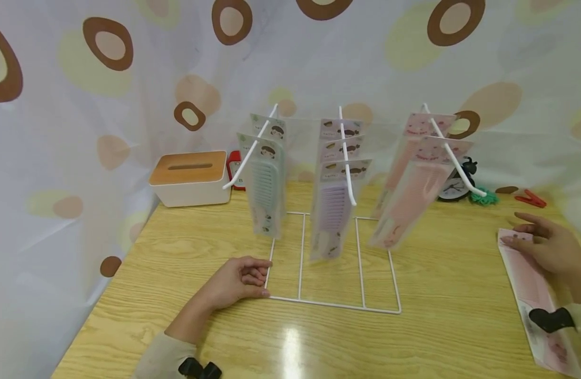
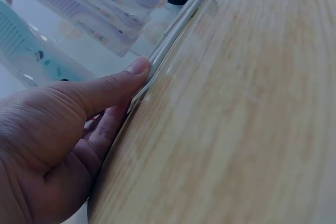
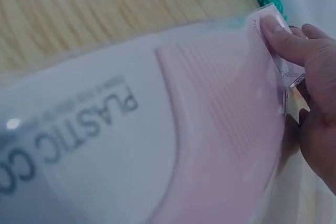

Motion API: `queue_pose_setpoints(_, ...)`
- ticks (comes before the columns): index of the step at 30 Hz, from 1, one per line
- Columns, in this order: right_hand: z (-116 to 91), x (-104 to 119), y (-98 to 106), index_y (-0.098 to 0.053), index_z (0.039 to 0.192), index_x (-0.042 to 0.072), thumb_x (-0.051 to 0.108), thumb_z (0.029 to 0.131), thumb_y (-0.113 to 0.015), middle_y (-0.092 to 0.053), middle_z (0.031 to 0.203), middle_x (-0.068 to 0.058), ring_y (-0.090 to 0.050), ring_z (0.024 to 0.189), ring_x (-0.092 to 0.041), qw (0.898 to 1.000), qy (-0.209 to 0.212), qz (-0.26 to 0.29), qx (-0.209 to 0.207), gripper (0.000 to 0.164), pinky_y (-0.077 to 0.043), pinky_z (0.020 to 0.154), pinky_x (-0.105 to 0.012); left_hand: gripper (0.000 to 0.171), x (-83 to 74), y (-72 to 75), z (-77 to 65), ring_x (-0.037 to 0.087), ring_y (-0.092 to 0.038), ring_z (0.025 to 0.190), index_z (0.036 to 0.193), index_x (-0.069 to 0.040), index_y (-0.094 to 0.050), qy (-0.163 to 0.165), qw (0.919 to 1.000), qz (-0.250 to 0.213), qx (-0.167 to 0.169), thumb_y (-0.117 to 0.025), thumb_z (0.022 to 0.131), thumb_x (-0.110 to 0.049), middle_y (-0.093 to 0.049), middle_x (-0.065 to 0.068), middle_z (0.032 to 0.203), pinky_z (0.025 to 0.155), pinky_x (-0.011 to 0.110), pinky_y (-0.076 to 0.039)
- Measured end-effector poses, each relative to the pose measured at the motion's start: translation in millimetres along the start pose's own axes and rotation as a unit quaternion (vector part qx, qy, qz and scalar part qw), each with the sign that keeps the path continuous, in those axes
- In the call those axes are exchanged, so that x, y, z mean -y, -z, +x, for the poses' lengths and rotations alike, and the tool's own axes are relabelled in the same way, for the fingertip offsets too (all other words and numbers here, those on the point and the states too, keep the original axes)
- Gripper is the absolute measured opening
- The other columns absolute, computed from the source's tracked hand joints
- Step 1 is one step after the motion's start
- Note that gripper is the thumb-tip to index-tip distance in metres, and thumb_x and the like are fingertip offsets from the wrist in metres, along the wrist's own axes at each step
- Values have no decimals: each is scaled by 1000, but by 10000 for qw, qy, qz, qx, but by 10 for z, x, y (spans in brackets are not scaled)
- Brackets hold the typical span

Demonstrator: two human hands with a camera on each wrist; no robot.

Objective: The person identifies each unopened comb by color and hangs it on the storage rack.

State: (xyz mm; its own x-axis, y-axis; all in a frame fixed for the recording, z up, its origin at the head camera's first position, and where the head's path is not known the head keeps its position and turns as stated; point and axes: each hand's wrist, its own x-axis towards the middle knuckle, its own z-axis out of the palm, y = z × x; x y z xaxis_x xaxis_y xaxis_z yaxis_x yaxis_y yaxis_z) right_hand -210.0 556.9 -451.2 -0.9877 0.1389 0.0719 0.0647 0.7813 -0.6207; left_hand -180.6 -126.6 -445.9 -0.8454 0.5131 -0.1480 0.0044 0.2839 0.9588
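My right hand (image 1: 551, 247) pinches the printed top of a packaged pink comb (image 1: 532, 284) at the right of the table. In the right wrist view the thumb lies on the package's top (image 3: 281, 51). My left hand (image 1: 238, 281) holds the front left corner of a white wire display rack (image 1: 333, 303), its thumb on the wire. From the rack's left hook hang green packaged combs (image 1: 264, 184), from the middle one purple packaged combs (image 1: 335, 205), and from the right one pink packaged combs (image 1: 420, 189).
A tissue box (image 1: 190, 179) with a wooden lid stands at the back left, beside a red clock (image 1: 234, 169). Behind the right hook are a black alarm clock (image 1: 453, 188), a green bundle (image 1: 484, 197) and a red clip (image 1: 530, 198). A patterned curtain (image 1: 290, 63) borders the table.
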Motion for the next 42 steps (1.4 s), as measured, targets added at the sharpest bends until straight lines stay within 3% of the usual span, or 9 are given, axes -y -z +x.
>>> queue_pose_setpoints(5, -125, 79, -3, -45, 150, 28, 13, 97, -66, -54, 91, 42, -55, 78, 21, 9918, 66, 1244, -283, 60, -48, 59, -5, 61, 9, 1, -8, 15, -61, 92, 133, 7, -58, 20, 10000, -30, 6, -84, 79, -5, -61, 16, 109, 80, 21, -59)
queue_pose_setpoints(8, -198, 189, 34, -50, 145, 27, 5, 96, -65, -65, 97, 32, -63, 83, 15, 9677, 211, 2499, -270, 56, -53, 65, -6, 62, 13, 4, -11, 15, -61, 92, 133, 7, -58, -7, 10000, 17, -13, -84, 79, -5, -61, 17, 109, 80, 21, -59)
queue_pose_setpoints(10, -250, 292, 77, -52, 143, 24, 1, 95, -64, -70, 101, 24, -67, 85, 10, 9400, 348, 3379, -317, 54, -55, 68, -7, 62, 16, 3, -2, 15, -61, 92, 134, 7, -58, -21, 10000, 45, -1, -84, 79, -5, -61, 18, 110, 80, 22, -59)
queue_pose_setpoints(12, -309, 413, 120, -52, 142, 16, -6, 95, -60, -73, 105, 14, -71, 88, 2, 8967, 577, 4370, -408, 53, -56, 73, -10, 62, 16, -2, 16, 14, -62, 92, 134, 7, -57, -36, 10000, 50, 31, -84, 79, -6, -61, 18, 110, 81, 22, -59)
queue_pose_setpoints(16, -412, 739, 201, -54, 139, 12, -13, 95, -54, -76, 105, 4, -73, 88, -5, 8293, 737, 5497, -689, 50, -58, 71, -14, 61, 23, -13, 33, 12, -62, 92, 134, 6, -58, -86, 9999, 37, 47, -84, 80, -6, -62, 17, 111, 81, 21, -59)
queue_pose_setpoints(23, -654, 1242, 296, -46, 141, 10, -15, 99, -41, -73, 111, -1, -72, 94, -10, 8091, 1150, 5748, -419, 49, -59, 71, -18, 60, 28, -24, 24, 15, -61, 91, 133, 7, -58, -23, 10000, -48, 38, -83, 79, -4, -61, 17, 110, 79, 21, -59)
queue_pose_setpoints(27, -793, 1562, 319, -46, 142, 5, -19, 97, -34, -73, 113, -7, -72, 95, -16, 7810, 1492, 6063, -157, 52, -60, 75, -22, 60, 16, -5, 2, 17, -61, 91, 133, 7, -58, -6, 10000, -90, 10, -83, 80, -4, -60, 18, 110, 79, 21, -59)
queue_pose_setpoints(36, -1011, 2242, 323, -42, 142, -10, -27, 95, -25, -69, 117, -27, -69, 109, -32, 6776, 2841, 6655, 1316, 53, -57, 96, -32, 61, -4, -5, -2, 17, -61, 93, 134, 8, -57, 24, 10000, -65, 42, -83, 80, -3, -60, 18, 110, 79, 21, -59)
queue_pose_setpoints(42, -1044, 2691, 297, -46, 135, -17, -31, 92, -34, -69, 114, -29, -70, 107, -34, 6686, 3246, 6561, 1312, 47, -57, 95, -35, 60, -12, -17, 2, 17, -61, 93, 134, 8, -57, 24, 10000, -27, 1, -83, 80, -3, -61, 18, 110, 80, 21, -59)
